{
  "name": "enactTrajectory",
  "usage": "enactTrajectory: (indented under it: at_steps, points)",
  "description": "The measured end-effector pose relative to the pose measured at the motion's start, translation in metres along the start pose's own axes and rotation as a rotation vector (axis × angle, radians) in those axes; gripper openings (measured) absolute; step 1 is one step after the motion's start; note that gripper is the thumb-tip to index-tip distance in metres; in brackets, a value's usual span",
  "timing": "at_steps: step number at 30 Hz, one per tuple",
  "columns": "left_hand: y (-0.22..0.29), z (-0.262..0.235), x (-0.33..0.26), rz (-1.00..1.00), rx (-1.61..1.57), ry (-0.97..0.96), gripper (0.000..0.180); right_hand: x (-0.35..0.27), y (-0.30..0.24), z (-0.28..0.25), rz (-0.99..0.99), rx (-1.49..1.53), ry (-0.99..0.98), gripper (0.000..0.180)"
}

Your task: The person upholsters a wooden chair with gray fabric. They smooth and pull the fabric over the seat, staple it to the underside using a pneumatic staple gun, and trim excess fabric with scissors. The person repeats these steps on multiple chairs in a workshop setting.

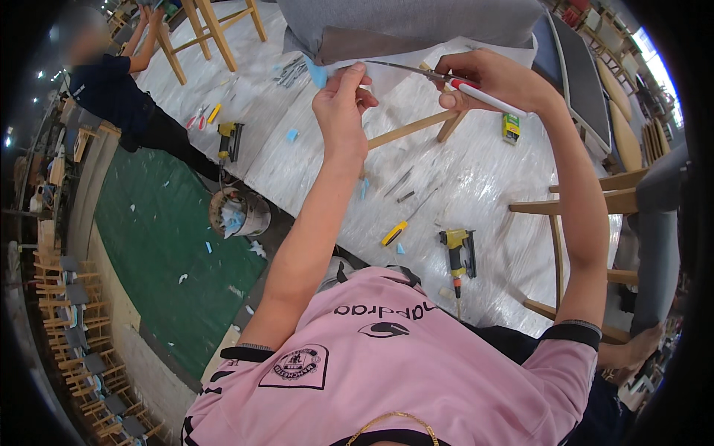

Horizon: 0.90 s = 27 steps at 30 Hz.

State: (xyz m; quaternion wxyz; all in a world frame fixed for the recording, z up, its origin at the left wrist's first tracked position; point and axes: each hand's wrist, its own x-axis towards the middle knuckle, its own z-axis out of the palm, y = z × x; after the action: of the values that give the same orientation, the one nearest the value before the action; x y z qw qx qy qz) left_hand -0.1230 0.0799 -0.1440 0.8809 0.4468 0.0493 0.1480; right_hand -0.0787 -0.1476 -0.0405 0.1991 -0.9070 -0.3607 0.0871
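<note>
A chair with a grey upholstered seat lies on the work table, its wooden legs pointing toward me. Thin white fabric hangs loose along the seat's near edge. Thumb and fingers of my left hand pinch the edge of that fabric, beside a scrap of light blue material. In my right hand is a pair of scissors with red and white handles. Their blades point left along the fabric's edge, the tips close to my left thumb.
Plastic film covers the table. On it lie a yellow and black staple gun, a second staple gun, a yellow-handled screwdriver and a small green box. A scrap bucket stands left, a chair right. A co-worker works at far left.
</note>
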Motion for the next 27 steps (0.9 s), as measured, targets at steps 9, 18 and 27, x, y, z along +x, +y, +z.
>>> enactTrajectory:
  at_steps: [9, 18, 27]
  points:
    - [0.001, 0.003, -0.001, -0.027, -0.013, 0.006, 0.017, 0.004, 0.0, -0.013, 0.077, -0.088, -0.075, 0.068]
    - [0.002, 0.0, 0.0, -0.053, -0.027, -0.011, 0.016, 0.019, 0.001, -0.017, -0.066, -0.167, 0.011, 0.06]
    - [0.009, 0.003, -0.001, -0.215, -0.112, 0.009, 0.015, 0.035, -0.033, -0.064, -0.097, -0.149, -0.263, 0.061]
